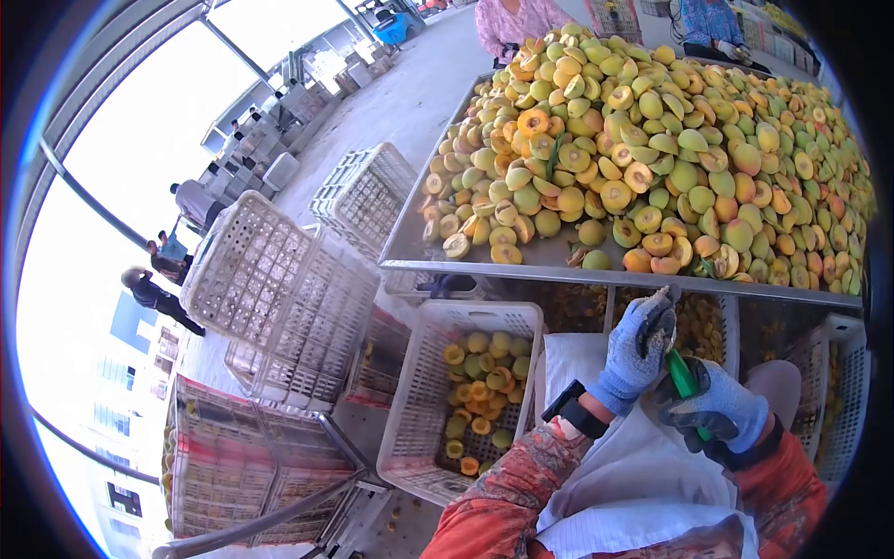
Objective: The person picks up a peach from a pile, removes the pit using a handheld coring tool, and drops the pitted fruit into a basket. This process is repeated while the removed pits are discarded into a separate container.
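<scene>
Both hands wear blue-grey gloves with dark palms, in front of the metal table's near edge. My right hand (pixel 722 407) is wrapped round the green handle of a tool (pixel 683 374) whose upper end reaches my left hand. My left hand (pixel 639 343) is closed, fingers curled together; whatever is in them is hidden. A big heap of peaches (pixel 643 140), many cut in half with green to orange skins, covers the metal table (pixel 559 271). Below left of my hands, a white plastic crate (pixel 419 410) holds several peach halves and pieces.
White crates (pixel 270 279) are stacked at the left, beside a metal frame rail (pixel 270 526). More crates with fruit pieces (pixel 700 326) stand under the table. Across it is a person in a pink top (pixel 512 23); another in blue (pixel 708 23) is farther right. A white apron (pixel 633 475) covers my lap.
</scene>
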The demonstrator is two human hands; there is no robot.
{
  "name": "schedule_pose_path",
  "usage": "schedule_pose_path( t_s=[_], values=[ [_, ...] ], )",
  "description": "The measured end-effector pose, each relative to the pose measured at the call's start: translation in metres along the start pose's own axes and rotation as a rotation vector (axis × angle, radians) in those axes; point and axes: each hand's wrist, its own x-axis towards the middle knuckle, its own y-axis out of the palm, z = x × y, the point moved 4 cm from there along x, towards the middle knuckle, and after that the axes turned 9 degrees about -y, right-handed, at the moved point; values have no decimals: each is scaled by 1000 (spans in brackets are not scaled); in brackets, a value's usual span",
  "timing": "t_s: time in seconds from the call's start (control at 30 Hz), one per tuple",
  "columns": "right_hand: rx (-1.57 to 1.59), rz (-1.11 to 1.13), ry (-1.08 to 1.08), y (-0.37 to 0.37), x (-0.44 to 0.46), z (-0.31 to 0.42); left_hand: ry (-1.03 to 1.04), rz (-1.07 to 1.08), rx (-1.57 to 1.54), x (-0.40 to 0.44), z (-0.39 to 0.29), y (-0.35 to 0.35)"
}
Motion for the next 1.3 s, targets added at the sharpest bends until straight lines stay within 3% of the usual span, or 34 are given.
schedule_pose_path(
  t_s=[0.03, 0.1, 0.13, 0.2, 0.23, 0.27, 0.33, 0.37, 0.43, 0.53, 0.6, 0.67, 0.73, 0.8, 0.9, 0.97, 1.03, 1.07, 1.27, 1.3],
  values=[
    [2, 4, -1, -2, 3, -5, -1, -1, 5, 0, 5, 5],
    [-78, -31, -89, -8, 12, -14, -560, 15, -480, -2, 31, 14],
    [-83, -24, -90, -8, 11, -9, -555, 8, -479, -1, 34, 14],
    [-27, 0, 0, -3, 3, 0, -272, -61, -120, 2, 16, 10],
    [-27, 3, 2, -2, 3, 0, -244, -35, -214, 3, 10, 11],
    [26, 15, -67, -1, 3, 2, -243, -35, -213, 8, 3, 7],
    [79, 30, -138, -3, 3, 3, 11, 82, -38, 16, -17, 4],
    [18, 14, -162, -9, 4, 1, 14, 81, -34, 17, -8, 8],
    [-40, 1, -189, -13, 4, 2, -422, 63, -345, 14, 38, 22],
    [26, -19, -2, -16, 0, 2, -451, -1, -295, 12, 40, 32],
    [93, -17, -101, -16, -2, 0, -361, 50, -128, 16, 22, 25],
    [42, -81, -146, -21, -7, -18, -54, 146, -53, 21, -5, 21],
    [-3, -149, -202, -27, -4, -26, -127, 206, -110, 24, 14, 28],
    [469, -31, -168, -23, 4, -31, -455, 214, -567, 24, 34, 37],
    [679, -62, -305, -24, 10, -44, -562, 100, -642, 16, 45, 42],
    [621, -168, -258, -33, 15, -51, -673, -5, -648, 18, 56, 50],
    [815, 48, -232, -46, 17, -62, -748, -10, -602, 24, 51, 55],
    [789, -38, -241, -54, 17, -78, -676, -70, -610, 23, 54, 58],
    [758, 55, -305, -68, 18, -52, -790, 27, -491, 36, 38, 81],
    [764, 38, -313, -72, 21, -50, -911, 34, -610, 35, 49, 81]
  ],
)
